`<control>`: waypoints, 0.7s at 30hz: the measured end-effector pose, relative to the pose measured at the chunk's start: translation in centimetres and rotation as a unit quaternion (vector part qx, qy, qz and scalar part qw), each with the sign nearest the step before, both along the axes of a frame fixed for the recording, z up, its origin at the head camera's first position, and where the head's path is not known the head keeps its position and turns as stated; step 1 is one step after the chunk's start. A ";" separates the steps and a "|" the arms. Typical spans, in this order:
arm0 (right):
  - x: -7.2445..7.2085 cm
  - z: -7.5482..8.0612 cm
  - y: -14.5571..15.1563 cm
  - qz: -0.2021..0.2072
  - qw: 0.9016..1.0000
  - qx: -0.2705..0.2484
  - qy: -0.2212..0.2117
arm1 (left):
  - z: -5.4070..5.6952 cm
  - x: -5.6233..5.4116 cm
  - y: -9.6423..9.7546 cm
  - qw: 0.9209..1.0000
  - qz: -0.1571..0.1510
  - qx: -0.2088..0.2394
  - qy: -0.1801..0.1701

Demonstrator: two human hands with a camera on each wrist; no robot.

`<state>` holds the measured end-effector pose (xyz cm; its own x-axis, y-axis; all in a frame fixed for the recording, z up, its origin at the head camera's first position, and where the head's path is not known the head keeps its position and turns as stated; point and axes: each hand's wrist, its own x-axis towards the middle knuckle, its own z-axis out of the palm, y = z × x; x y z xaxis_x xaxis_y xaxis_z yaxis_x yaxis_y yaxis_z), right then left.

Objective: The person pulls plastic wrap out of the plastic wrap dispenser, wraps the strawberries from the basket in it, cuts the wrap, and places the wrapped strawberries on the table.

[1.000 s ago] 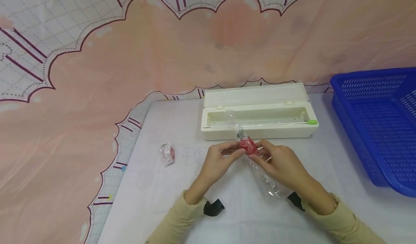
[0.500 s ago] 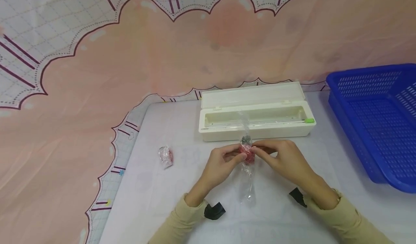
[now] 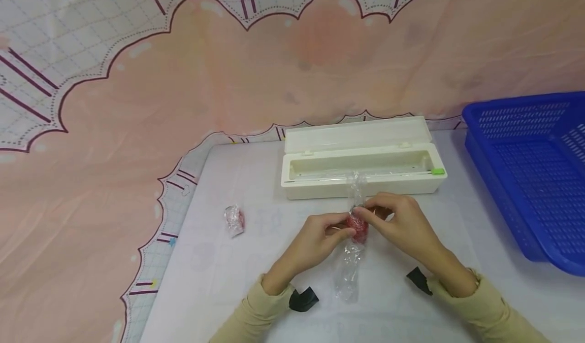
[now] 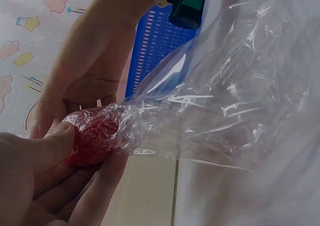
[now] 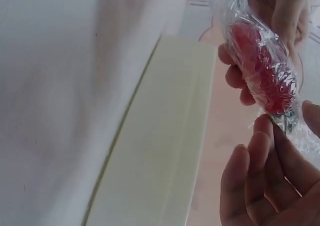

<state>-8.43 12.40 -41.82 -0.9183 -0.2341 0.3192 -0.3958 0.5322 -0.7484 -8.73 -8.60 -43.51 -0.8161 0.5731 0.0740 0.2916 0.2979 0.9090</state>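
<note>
A red strawberry-like fruit (image 3: 358, 228) is wrapped in clear cling film, held above the table in front of the white box. My left hand (image 3: 320, 235) grips its body between thumb and fingers; in the left wrist view the thumb (image 4: 59, 138) presses on the red side. At the dark, leafy end, my right hand (image 3: 402, 224) pinches the film-covered tip. The right wrist view shows the right fingertips (image 5: 264, 122) right under that end. Loose cling film (image 3: 349, 277) hangs toward me from the other end, and a twisted tail (image 3: 357, 183) points to the box.
Behind the hands stands an open white cling film box (image 3: 361, 188) with a green slider (image 3: 437, 171) and its lid tipped back. A small film-wrapped red piece (image 3: 235, 220) lies on the table at left. At right is a blue plastic basket (image 3: 498, 196).
The wrapped fruit has turned from slanted to nearly upright in view and shifted slightly toward me and right. The right fingers have moved from its lower part up to the leafy end.
</note>
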 end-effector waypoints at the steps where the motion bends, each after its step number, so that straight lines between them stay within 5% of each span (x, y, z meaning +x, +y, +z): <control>1: 0.0 -0.1 0.0 -0.001 1.000 -0.002 0.003 | 0.0 0.0 0.0 1.000 -0.002 -0.006 0.003; 11: -0.4 -0.8 0.3 0.005 0.999 -0.048 0.003 | 0.4 0.3 0.1 1.000 -0.016 -0.009 0.021; 15: -0.5 -0.7 0.7 0.001 0.995 -0.064 -0.071 | 0.5 0.3 0.2 0.999 -0.017 0.006 0.027; 21: -0.8 -0.4 0.9 -0.003 0.978 -0.105 -0.182 | 0.4 0.3 0.2 0.999 -0.012 0.024 0.043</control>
